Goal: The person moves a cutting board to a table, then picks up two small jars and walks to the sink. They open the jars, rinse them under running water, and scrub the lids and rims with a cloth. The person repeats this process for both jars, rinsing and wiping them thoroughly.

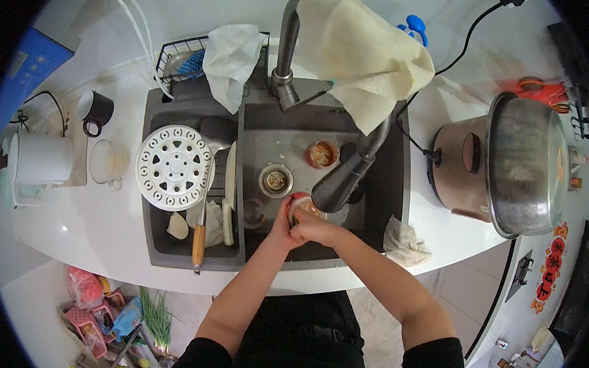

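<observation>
Over the right basin of a dark grey sink (320, 260), my left hand (285, 232) is closed on a jar with a red rim (298, 202), holding its left side. My right hand (313, 227) is at the jar's mouth, its fingers partly hidden inside or behind the rim; whether it grips anything is unclear. The black faucet spray head (332, 189) hangs just above and right of the jar. A second small jar or lid with reddish residue (322, 154) stands farther back in the basin, right of the metal drain strainer (276, 180). A clear round glass thing (253, 214) lies left of my hands.
The left basin holds a white perforated steamer plate (174, 167) and a wooden-handled utensil (199, 244). Cloths hang over the faucet (358, 51) and the wire rack (231, 58). A cooker with a metal bowl (523, 167) stands right; mugs (95, 108) stand left.
</observation>
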Demonstrator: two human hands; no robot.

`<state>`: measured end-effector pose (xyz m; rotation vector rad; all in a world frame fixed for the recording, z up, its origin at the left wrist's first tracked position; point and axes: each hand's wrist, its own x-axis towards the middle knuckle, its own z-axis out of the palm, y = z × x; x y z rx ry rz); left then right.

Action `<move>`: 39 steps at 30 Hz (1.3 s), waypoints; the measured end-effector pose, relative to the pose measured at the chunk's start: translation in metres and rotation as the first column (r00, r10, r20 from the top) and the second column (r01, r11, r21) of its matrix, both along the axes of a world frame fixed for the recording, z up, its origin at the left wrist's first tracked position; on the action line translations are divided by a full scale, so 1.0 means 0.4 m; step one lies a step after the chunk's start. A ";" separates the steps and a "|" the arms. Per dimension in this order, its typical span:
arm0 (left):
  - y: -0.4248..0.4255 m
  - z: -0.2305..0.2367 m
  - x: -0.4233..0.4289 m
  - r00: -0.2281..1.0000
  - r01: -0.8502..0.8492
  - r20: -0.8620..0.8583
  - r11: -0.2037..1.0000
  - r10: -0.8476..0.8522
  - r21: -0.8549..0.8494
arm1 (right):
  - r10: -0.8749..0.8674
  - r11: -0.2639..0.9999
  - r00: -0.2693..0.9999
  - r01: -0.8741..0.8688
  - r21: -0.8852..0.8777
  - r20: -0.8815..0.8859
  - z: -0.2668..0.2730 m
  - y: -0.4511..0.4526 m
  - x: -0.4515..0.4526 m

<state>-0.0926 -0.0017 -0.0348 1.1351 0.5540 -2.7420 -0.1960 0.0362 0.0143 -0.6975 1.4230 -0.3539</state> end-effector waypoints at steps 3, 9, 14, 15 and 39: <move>-0.007 -0.012 -0.008 1.000 0.003 0.028 0.998 -0.001 -0.070 | -0.012 0.972 0.988 -0.025 -0.234 -0.153 -0.025 0.000 0.006; 0.026 -0.037 -0.026 0.994 0.038 0.105 0.995 -0.028 -0.094 | 0.483 0.852 0.676 -0.509 0.121 -0.557 0.004 -0.005 -0.002; 0.015 -0.032 -0.030 0.988 0.148 0.067 0.978 -0.139 -0.149 | 0.514 0.846 0.676 -0.501 0.182 -0.528 0.040 0.003 -0.007; 0.004 -0.026 -0.030 0.979 0.190 0.091 0.974 -0.180 -0.123 | 0.485 0.863 0.712 -0.484 0.146 -0.508 0.042 0.006 -0.007; -0.113 0.048 -0.051 0.932 0.184 0.318 0.983 -0.171 -0.011 | -0.226 0.850 0.580 -0.275 -0.450 -0.782 -0.048 0.215 -0.175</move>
